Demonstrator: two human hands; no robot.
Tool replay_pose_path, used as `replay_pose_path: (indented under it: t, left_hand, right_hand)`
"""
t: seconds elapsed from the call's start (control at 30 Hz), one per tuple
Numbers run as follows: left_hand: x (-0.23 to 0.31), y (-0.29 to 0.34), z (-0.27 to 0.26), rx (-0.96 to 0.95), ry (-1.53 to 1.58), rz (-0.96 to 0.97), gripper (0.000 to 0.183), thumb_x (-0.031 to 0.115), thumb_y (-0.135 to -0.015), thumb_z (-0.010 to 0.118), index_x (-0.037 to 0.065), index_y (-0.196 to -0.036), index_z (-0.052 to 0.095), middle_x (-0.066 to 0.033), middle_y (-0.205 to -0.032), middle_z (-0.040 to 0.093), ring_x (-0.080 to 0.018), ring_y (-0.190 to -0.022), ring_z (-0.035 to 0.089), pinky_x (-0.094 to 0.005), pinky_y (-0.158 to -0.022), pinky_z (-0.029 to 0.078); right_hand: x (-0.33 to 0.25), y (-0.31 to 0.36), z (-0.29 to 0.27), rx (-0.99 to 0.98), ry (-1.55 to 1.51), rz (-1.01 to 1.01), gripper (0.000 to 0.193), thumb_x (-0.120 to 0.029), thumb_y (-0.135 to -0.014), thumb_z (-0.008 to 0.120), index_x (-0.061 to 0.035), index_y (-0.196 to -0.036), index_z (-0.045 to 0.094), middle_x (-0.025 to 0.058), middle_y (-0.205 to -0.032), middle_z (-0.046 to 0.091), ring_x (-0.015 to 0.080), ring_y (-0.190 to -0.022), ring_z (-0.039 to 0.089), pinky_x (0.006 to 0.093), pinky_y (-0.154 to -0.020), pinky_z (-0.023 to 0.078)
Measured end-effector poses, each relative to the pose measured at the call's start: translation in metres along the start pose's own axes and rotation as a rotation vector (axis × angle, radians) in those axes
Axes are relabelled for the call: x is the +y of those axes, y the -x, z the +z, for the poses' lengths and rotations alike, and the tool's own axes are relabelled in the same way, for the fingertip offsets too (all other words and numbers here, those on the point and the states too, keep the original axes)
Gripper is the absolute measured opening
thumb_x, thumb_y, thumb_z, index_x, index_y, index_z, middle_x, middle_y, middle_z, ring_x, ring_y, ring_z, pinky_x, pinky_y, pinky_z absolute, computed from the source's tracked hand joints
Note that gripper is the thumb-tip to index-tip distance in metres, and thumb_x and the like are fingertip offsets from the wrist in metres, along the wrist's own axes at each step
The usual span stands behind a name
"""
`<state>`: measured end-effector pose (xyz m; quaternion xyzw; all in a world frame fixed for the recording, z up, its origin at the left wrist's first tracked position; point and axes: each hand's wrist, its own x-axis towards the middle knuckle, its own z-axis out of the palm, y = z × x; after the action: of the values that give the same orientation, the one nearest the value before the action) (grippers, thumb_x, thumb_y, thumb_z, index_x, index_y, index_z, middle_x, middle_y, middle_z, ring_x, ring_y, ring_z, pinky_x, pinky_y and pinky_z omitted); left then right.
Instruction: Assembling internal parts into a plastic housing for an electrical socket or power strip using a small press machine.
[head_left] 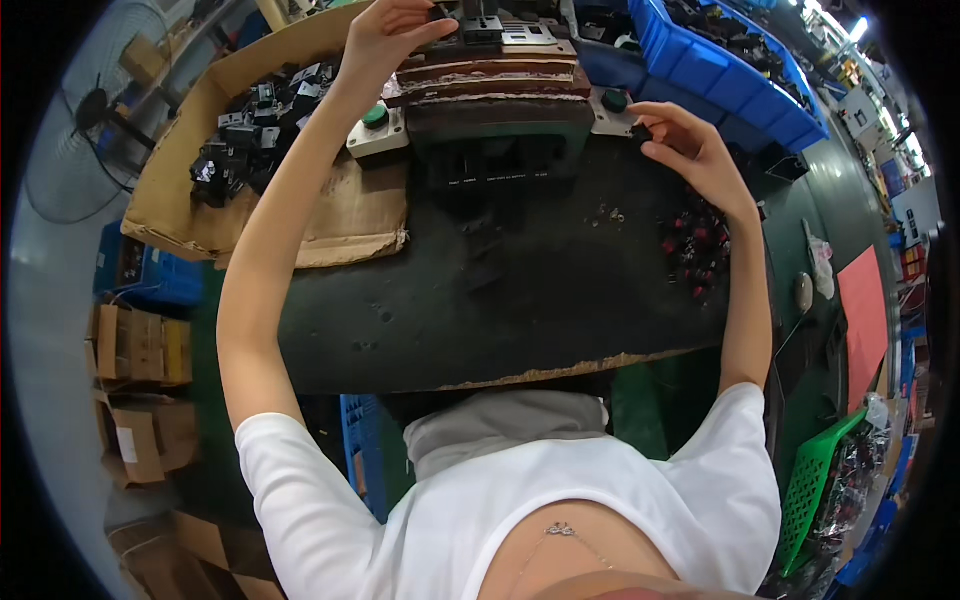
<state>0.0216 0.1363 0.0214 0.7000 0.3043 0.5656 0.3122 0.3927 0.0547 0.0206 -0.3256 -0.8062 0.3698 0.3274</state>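
Note:
At the top of the bench stands a machine (495,140) with a dark body and a metal fixture (528,36) on top. My left hand (395,35) reaches up beside this fixture. Its thumb and fingers close around a small black part (438,13), whose exact kind is too small to tell. My right hand (695,150) is next to the machine's right green push button (614,100). Between that thumb and forefinger sits another small black part (640,132). The left green push button (375,117) lies below my left forearm, untouched.
A cardboard box (150,215) of black and metal parts (262,115) stands left. Blue bins (715,85) of black parts are at the upper right. Small red and black pieces (697,240) lie in a pile near my right forearm; tiny metal pieces (610,214) are scattered mid-bench.

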Motion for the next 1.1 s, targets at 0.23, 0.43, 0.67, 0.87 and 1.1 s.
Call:
replay_pose_path:
  t: [0.23, 0.43, 0.67, 0.87, 1.1]
  left_hand:
    - [0.013, -0.023, 0.001, -0.018, -0.37, -0.03, 0.022, 0.013, -0.074, 0.074, 0.001, -0.087, 0.061, -0.0066, -0.08, 0.063, -0.0125, -0.077, 0.061, -0.0247, -0.069, 0.049]
    - [0.012, -0.016, -0.004, -0.08, -0.434, 0.04, 0.021, 0.013, -0.076, 0.073, 0.0, -0.087, 0.061, -0.0055, -0.076, 0.062, -0.0106, -0.074, 0.06, -0.0247, -0.068, 0.049]
    - [-0.003, -0.016, -0.003, -0.101, -0.436, 0.22, 0.019, 0.009, -0.075, 0.072, 0.0, -0.084, 0.058, -0.0045, -0.072, 0.06, -0.0087, -0.066, 0.057, -0.0236, -0.062, 0.047]
    - [0.009, -0.02, -0.004, -0.142, -0.679, 0.311, 0.018, 0.008, -0.072, 0.074, 0.0, -0.079, 0.059, -0.0073, -0.067, 0.056, -0.0151, -0.064, 0.057, -0.0275, -0.056, 0.043]
    - [0.008, -0.022, -0.006, -0.135, -0.686, 0.531, 0.017, 0.012, -0.068, 0.075, 0.003, -0.077, 0.063, -0.0085, -0.069, 0.06, -0.0246, -0.065, 0.058, -0.0333, -0.058, 0.045]
  right_hand:
    - [0.001, 0.003, 0.002, 0.069, 0.028, 0.108, 0.037, -0.001, -0.081, 0.062, -0.0023, -0.118, 0.053, -0.0028, -0.098, 0.052, 0.0041, -0.089, 0.047, 0.0188, -0.082, 0.04]
    - [0.001, 0.0, 0.002, 0.073, -0.007, 0.094, 0.038, 0.0, -0.081, 0.063, -0.002, -0.117, 0.054, -0.0028, -0.099, 0.053, 0.0044, -0.089, 0.048, 0.019, -0.082, 0.04]
    - [-0.001, -0.002, 0.006, 0.038, 0.009, 0.11, 0.039, 0.0, -0.081, 0.063, -0.0036, -0.118, 0.054, -0.0023, -0.099, 0.053, 0.0052, -0.091, 0.049, 0.0198, -0.083, 0.041]
    - [-0.001, -0.002, 0.003, 0.051, 0.025, 0.095, 0.039, -0.002, -0.081, 0.064, -0.0042, -0.118, 0.055, -0.0018, -0.098, 0.055, 0.0063, -0.089, 0.05, 0.0215, -0.082, 0.042]
    - [0.0, -0.001, 0.0, 0.048, 0.016, 0.094, 0.04, -0.001, -0.08, 0.065, -0.0037, -0.118, 0.054, -0.0026, -0.098, 0.054, 0.0047, -0.09, 0.049, 0.0199, -0.083, 0.041]
